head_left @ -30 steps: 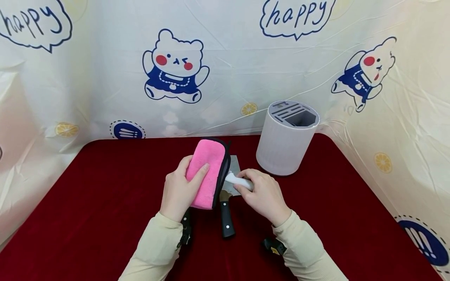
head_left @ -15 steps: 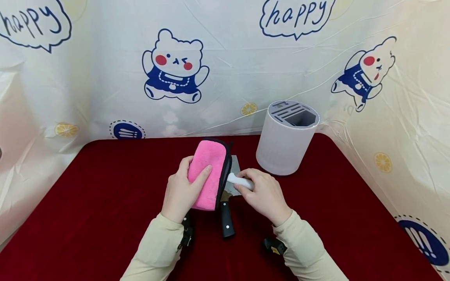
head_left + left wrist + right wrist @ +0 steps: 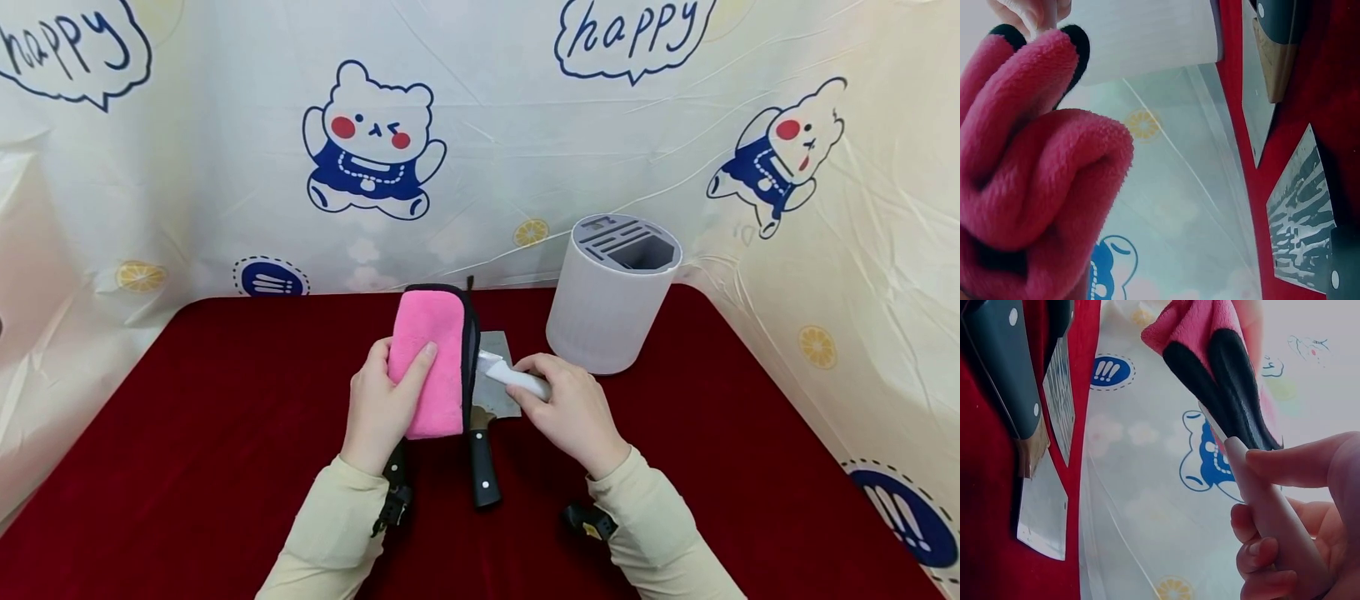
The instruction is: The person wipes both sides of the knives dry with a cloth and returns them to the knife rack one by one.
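Note:
My left hand [image 3: 386, 400] grips a folded pink cloth [image 3: 431, 362] with black edging, its thumb on top. My right hand [image 3: 573, 406] holds the white handle [image 3: 528, 383] of a knife. In the right wrist view, the knife's blade [image 3: 1212, 420] runs in between the cloth's folds, which hide most of it. Below the hands a cleaver [image 3: 485, 471] with a black riveted handle lies on the table. A second black-handled knife [image 3: 395, 467] lies partly hidden under my left hand and the cloth; its wide, patterned blade [image 3: 1302, 219] shows in the left wrist view.
A white cylindrical knife block [image 3: 611, 308] with slots on top stands at the back right of the red-covered table [image 3: 225, 417]. Behind it hangs a pale printed curtain [image 3: 495, 167].
The pink cloth and my left hand have shifted left and slightly away from me. My right hand has moved slightly right, and more of the knife near its handle shows beside the cloth.

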### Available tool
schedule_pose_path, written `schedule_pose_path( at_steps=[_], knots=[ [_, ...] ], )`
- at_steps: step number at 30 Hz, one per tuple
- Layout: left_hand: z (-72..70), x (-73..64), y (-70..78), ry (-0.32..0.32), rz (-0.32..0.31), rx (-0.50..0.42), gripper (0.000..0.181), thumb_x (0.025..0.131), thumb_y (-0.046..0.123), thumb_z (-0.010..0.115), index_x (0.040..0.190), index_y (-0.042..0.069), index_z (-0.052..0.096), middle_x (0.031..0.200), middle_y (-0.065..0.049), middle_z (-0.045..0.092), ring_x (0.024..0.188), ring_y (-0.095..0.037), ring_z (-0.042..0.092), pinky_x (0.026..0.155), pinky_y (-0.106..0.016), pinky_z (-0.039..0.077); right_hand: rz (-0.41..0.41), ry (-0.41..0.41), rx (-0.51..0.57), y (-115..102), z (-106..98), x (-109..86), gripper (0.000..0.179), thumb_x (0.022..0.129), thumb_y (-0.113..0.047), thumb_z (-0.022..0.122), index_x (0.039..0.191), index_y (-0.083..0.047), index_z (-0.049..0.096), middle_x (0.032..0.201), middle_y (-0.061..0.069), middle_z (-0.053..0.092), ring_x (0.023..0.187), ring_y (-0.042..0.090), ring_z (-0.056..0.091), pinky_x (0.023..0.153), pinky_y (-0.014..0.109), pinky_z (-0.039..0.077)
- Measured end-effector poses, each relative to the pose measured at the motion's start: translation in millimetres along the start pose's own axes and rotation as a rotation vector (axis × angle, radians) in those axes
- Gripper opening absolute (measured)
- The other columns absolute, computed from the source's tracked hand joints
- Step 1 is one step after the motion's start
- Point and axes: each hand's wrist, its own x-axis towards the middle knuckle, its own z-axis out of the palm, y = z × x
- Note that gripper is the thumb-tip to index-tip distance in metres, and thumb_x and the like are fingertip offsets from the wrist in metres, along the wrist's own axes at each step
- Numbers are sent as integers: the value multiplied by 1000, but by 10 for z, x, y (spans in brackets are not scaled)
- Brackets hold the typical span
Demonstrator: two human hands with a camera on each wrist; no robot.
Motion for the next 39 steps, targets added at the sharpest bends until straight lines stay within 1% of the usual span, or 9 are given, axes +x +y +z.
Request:
schedule_pose_path(
  at_steps=[3,6,14,17,20,22,27,32,39],
  knots=[
    [-11,3,2,18,-7,-44,53,95,46,60,130,8,47,102,-15,64,83,-24,66,67,-28,53,8,8,2,12,-16,5,20,85,-21,75,104,-14,72,98,3,73,75,16,63,64,31,50],
    [-21,4,2,37,-16,-94,52,97,45,58,130,8,43,103,-16,63,83,-22,66,68,-27,53,14,13,6,24,-29,10,19,85,-21,75,103,-15,72,97,3,73,74,16,62,63,30,49],
    [-53,28,-27,123,-52,-244,52,96,41,61,133,10,41,100,-17,65,70,-4,65,64,-24,55,40,20,19,61,-60,20,18,87,-22,74,103,-15,73,97,3,73,75,17,60,62,31,47],
    [-56,47,-43,134,-71,-273,55,95,40,62,137,11,39,102,-16,65,70,-2,64,65,-23,54,52,20,16,70,-78,25,18,87,-23,73,104,-15,73,97,4,73,75,17,59,63,31,46],
    [-60,63,-67,139,-102,-281,58,95,41,62,139,12,38,103,-16,64,70,-2,64,66,-22,53,62,19,9,73,-95,28,21,87,-24,73,106,-14,72,98,5,73,75,18,59,63,31,46],
    [-63,73,-82,139,-120,-281,60,94,40,62,140,12,37,105,-16,63,71,-2,63,67,-21,52,65,21,8,73,-109,31,22,88,-24,73,107,-14,72,99,5,73,76,19,59,64,32,46],
    [-66,89,-107,101,-157,-301,64,95,40,62,144,10,34,108,-13,59,74,-1,62,68,-20,51,71,36,18,70,-145,34,21,88,-24,73,106,-14,73,99,5,73,76,19,59,65,32,46],
    [-59,89,-117,69,-187,-308,68,94,41,63,146,11,32,108,-12,58,74,-1,62,68,-20,52,75,55,36,73,-181,33,19,88,-23,72,105,-14,73,99,4,73,77,19,59,66,32,45],
    [-18,99,-123,2,-220,-343,69,95,39,64,148,12,29,114,-14,58,79,-5,64,71,-23,54,46,67,66,45,-204,13,20,87,-23,73,105,-13,72,97,4,72,74,17,58,65,32,45]
  ],
)
